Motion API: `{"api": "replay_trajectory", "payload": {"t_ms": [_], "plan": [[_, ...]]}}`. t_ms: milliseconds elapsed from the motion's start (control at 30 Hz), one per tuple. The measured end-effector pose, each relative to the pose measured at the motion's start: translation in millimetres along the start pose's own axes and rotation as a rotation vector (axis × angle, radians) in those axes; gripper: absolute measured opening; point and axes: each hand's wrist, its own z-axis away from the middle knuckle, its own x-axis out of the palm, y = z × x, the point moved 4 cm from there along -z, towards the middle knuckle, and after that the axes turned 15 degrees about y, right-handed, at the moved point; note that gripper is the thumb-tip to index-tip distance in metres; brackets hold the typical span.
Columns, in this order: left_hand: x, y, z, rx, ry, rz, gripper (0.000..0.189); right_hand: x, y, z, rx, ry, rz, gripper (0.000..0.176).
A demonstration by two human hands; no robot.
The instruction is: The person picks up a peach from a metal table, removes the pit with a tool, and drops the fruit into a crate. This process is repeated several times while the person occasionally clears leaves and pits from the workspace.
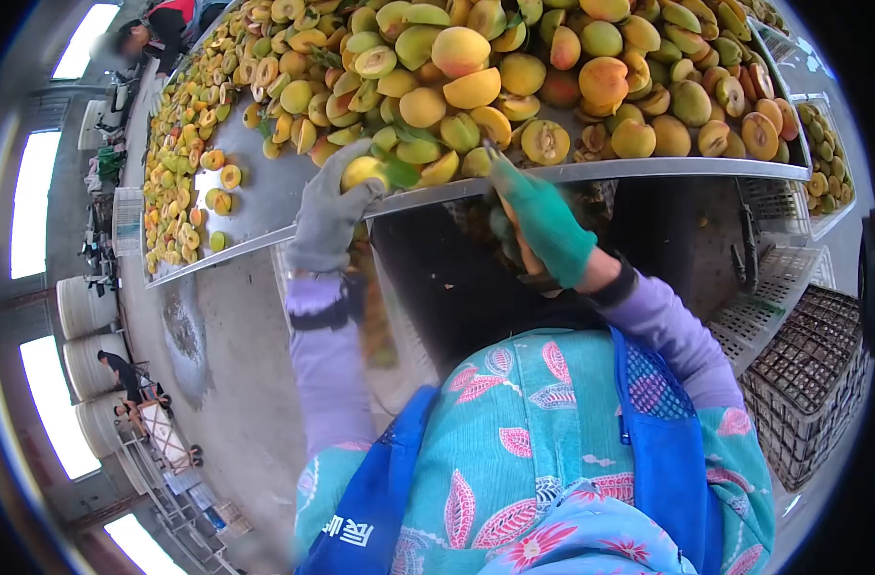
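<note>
My left hand [330,206], in a grey glove, is closed around a yellow-green apricot [364,174] at the front rim of the metal table [591,171]. A green leaf [402,173] lies right beside that fruit. In a green glove, my right hand [550,228] grips a knife with a light wooden handle [526,244]; its dark tip points up at the rim, and most of the blade is hidden. Whole and halved apricots [461,52] are heaped just beyond both hands. One cut half [545,142] lies face up near the knife tip.
White crates of fruit [825,158] stand right of the table, with a white crate [773,302] and a dark crate [806,383] below. A person [164,29] bends at the far left end. Others stand by a cart [164,431], near large white tubs [83,307].
</note>
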Motion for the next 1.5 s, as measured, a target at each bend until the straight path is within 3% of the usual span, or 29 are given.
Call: {"api": "replay_trajectory", "payload": {"t_ms": [67,133,200,300,333,367,467,667,767,1133,1267,1367,1467,1500], "plan": [[21,17,33,0.009,-0.144,0.649,0.048,21,-5,-10,-0.013,-0.038,0.022,0.036],[47,16,39,0.140,-0.064,0.588,0.050,38,-6,-13,-0.149,-0.046,0.099,0.036],[69,17,47,0.064,-0.033,0.786,0.046,39,-11,-12,-0.358,-0.042,0.228,0.037],[84,-9,40,-0.125,-0.249,1.179,0.047,30,-17,3,-0.764,-0.018,0.519,0.042],[92,18,50,-0.141,-0.170,1.190,0.051,29,-11,8,-0.733,-0.131,0.437,0.044],[92,13,48,-0.133,-0.113,1.154,0.053,26,-10,13,-0.750,-0.216,0.545,0.046],[94,2,43,-0.094,0.138,0.962,0.051,10,-12,31,-0.578,-0.063,0.487,0.044],[102,17,45,-0.139,0.160,1.085,0.042,9,-3,34,-0.695,0.023,0.872,0.047],[103,22,48,-0.113,0.197,1.103,0.038,10,2,26,-0.708,0.058,0.685,0.046],[103,25,42,-0.044,0.152,0.856,0.038,11,20,25,-0.662,0.050,0.525,0.044],[120,32,57,0.014,0.303,1.159,0.039,16,21,28,-0.714,0.072,0.239,0.046],[121,22,57,0.067,0.271,1.088,0.037,13,19,31,-0.247,-0.048,0.273,0.046],[116,17,56,-0.050,0.271,0.961,0.030,15,30,18,-0.659,0.054,0.456,0.048],[117,15,56,-0.088,0.230,0.979,0.030,12,37,15,-0.557,0.019,0.437,0.048]]}}
